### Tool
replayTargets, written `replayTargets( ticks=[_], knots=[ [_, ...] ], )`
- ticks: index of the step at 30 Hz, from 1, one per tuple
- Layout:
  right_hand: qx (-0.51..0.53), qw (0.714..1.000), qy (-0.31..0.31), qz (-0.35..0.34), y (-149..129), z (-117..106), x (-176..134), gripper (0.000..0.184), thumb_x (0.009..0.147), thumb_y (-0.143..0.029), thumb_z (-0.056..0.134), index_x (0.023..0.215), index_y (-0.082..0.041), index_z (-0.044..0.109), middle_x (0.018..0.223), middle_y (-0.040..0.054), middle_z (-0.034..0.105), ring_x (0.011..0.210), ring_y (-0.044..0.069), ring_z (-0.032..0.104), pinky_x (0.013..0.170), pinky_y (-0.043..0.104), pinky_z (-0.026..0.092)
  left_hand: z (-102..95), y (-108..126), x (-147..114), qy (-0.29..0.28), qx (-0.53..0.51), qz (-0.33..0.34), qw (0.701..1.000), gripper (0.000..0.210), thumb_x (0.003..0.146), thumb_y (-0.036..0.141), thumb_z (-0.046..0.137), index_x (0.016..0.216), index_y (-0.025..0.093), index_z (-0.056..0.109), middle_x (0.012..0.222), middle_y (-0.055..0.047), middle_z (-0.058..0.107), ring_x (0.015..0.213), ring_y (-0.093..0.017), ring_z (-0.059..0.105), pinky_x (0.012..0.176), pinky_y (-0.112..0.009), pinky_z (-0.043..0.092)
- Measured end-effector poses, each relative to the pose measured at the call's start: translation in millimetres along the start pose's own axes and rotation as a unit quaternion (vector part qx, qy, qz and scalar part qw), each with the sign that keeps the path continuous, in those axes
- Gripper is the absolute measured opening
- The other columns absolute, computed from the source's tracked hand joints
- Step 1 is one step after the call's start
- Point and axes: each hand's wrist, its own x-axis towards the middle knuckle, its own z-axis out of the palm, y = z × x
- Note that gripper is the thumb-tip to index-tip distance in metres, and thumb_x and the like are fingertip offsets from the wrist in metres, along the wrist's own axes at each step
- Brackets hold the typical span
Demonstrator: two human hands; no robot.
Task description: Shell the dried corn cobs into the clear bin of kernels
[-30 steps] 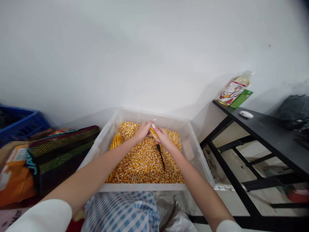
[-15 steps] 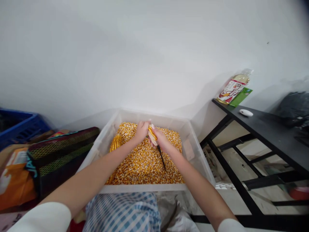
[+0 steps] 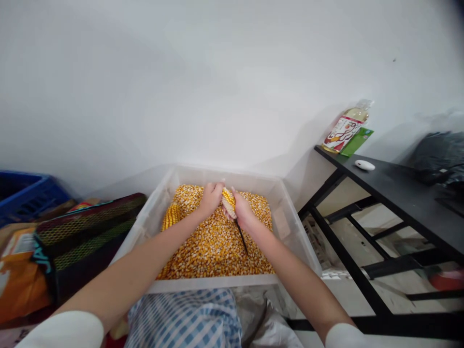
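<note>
Above a translucent plastic bin full of loose corn kernels, both hands are closed around one ear of corn. My left hand grips its far end. My right hand wraps its near side, where a pale stretch shows. A thin, dark, pointed thing sticks out below my right hand toward the kernels; its upper end is hidden, so I cannot tell what it is. Whole yellow ears of corn lie along the bin's left side, partly behind my left forearm.
To the right stands a black table holding a bottle, a green packet and a white oval object. At left are a blue crate, a mesh bag and an orange package. Blue checked cloth lies below the bin.
My hands stay closed on the ear of corn, with only slight finger movement. The whole view has shifted a little, so the table and bottle appear farther left.
</note>
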Motion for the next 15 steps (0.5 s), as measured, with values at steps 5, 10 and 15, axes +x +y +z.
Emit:
replayTargets(
  ticks=[5, 10, 15],
  knots=[
    [0.0, 0.994, -0.112, 0.004, -9.3, -6.5, 1.8, 0.068, 0.081, -0.072, 0.021, 0.08, -0.015, 0.058, 0.048, 0.0002, 0.056, 0.034, 0.01, 0.044, 0.031, 0.021, 0.031, -7.1, 3.0, 4.9, 0.042, -0.009, -0.003, 0.999, 0.041, 0.078, 0.044, 0.04, 0.045, 0.019, 0.043, 0.033, 0.002, 0.041, 0.032, -0.011, 0.042, 0.034, -0.022, 0.029],
    [-0.083, 0.99, -0.1, -0.06, -6.2, -10.8, 0.3, 0.045, 0.077, -0.064, 0.049, 0.08, -0.019, 0.054, 0.052, -0.0046, 0.053, 0.035, 0.006, 0.041, 0.03, 0.017, 0.025, -13.2, -5.8, 16.3, 0.043, -0.006, 0.014, 0.999, 0.037, 0.073, 0.046, 0.045, 0.05, 0.018, 0.046, 0.037, 0.003, 0.04, 0.036, -0.01, 0.04, 0.036, -0.022, 0.029],
    [-0.123, 0.987, -0.066, -0.08, -3.9, -10.0, -1.6, 0.039, 0.078, -0.058, 0.051, 0.08, -0.02, 0.054, 0.051, -0.0047, 0.053, 0.036, 0.006, 0.04, 0.033, 0.018, 0.024, -13.7, -11.3, 20.1, -0.065, -0.005, -0.024, 0.998, 0.044, 0.076, 0.053, 0.042, 0.049, 0.018, 0.046, 0.035, 0.003, 0.038, 0.032, -0.01, 0.037, 0.035, -0.023, 0.026]
  ],
)
